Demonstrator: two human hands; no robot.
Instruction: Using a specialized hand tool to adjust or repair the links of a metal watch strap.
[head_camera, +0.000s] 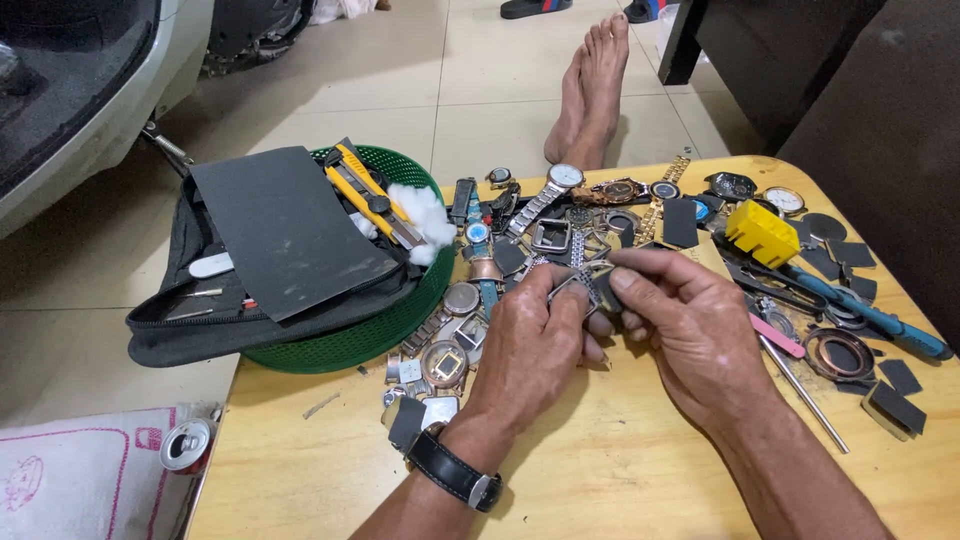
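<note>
My left hand (535, 335) and my right hand (680, 320) meet over the middle of a wooden table (620, 470). Together they pinch a small silver watch case (585, 283) with a dark scrap of sandpaper against it. My left wrist wears a black-strapped watch (455, 470). Just beyond my fingers lies a heap of watches, cases and straps (560, 215).
A green basket (385, 330) at the table's left holds a black pouch, a grey sandpaper sheet (285, 230), a yellow utility knife (370, 195) and cotton. A yellow block (760, 232), blue-handled tool (870, 315) and metal rod (805, 395) lie right. My bare feet (595, 90) rest on the tiled floor.
</note>
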